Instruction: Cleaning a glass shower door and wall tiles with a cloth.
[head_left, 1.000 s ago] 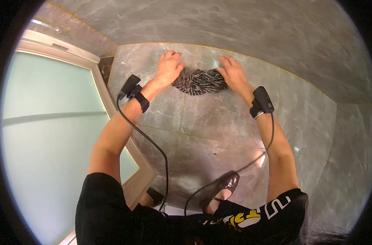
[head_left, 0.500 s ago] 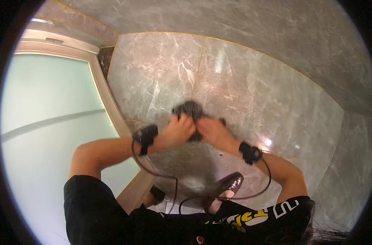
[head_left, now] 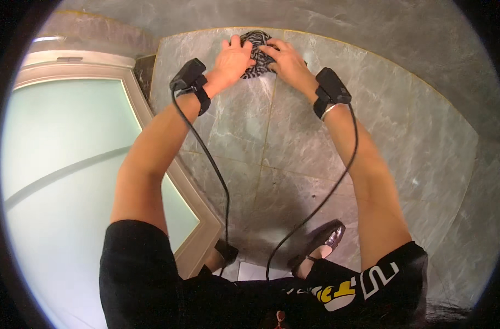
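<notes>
A bunched black-and-white striped cloth (head_left: 257,45) lies against the grey marble tiles near their far edge. My left hand (head_left: 235,59) grips its left side, fingers curled over the folds. From the right, my right hand (head_left: 285,59) holds the same cloth, with thumb and fingers bent onto it. Both arms reach far forward, and the hands are a short way apart with the cloth between them. Parts of the cloth are hidden under my fingers.
A frosted glass door (head_left: 69,153) with a pale frame stands along the left. Beyond the tiles rises a grey marble wall (head_left: 338,24). Dark shoes (head_left: 328,238) are close below me. Black cables (head_left: 220,178) hang from the wrist devices (head_left: 189,77).
Both hands and the cloth have moved forward, away from my body, to the far edge of the tiles. My arms have straightened, and the cloth's stripes now show clearly.
</notes>
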Demonstrator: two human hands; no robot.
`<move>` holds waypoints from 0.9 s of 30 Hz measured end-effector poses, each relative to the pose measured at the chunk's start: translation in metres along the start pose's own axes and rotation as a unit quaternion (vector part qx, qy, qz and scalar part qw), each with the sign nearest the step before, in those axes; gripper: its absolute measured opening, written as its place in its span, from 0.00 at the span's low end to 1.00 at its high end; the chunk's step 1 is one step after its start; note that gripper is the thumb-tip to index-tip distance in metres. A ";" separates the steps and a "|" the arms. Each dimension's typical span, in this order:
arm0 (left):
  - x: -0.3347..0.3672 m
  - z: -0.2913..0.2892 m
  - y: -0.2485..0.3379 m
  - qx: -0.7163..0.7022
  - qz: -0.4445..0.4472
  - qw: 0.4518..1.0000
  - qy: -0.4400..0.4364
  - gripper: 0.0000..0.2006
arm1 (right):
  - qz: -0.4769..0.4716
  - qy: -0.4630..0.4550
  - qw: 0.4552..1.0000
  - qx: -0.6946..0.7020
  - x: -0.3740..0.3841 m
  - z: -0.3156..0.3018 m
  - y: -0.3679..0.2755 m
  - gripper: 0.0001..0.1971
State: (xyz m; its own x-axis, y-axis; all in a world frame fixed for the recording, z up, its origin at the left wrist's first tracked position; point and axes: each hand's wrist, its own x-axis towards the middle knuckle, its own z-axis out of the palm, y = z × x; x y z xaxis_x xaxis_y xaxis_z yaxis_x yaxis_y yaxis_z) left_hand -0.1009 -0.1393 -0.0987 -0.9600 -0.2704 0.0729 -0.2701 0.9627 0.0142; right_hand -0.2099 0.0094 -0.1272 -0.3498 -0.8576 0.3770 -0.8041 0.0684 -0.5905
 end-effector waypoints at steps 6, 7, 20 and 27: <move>-0.131 -0.012 0.036 -0.011 0.096 0.966 -0.239 0.13 | -0.058 -0.076 0.995 0.012 -0.121 0.023 -0.077 0.27; -0.182 -0.013 0.040 0.029 0.127 0.956 -0.263 0.15 | 0.033 -0.341 0.938 0.047 -0.116 0.009 -0.119 0.23; -0.040 -0.007 0.073 -0.055 0.033 0.989 -0.136 0.15 | -0.048 -0.007 0.998 0.045 -0.083 -0.042 -0.008 0.15; -0.075 0.010 0.096 -0.085 0.078 0.973 -0.199 0.09 | 0.035 -0.033 0.998 0.031 -0.129 -0.027 -0.020 0.13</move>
State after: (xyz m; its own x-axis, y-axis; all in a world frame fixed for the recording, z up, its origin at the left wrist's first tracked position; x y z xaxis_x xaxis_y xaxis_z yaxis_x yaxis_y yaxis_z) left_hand -0.0556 -0.0266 -0.1132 -0.9500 -0.0687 -0.3045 -0.1345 0.9704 0.2007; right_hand -0.1616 0.1326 -0.1449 -0.3706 -0.8836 0.2863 -0.7466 0.1000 -0.6577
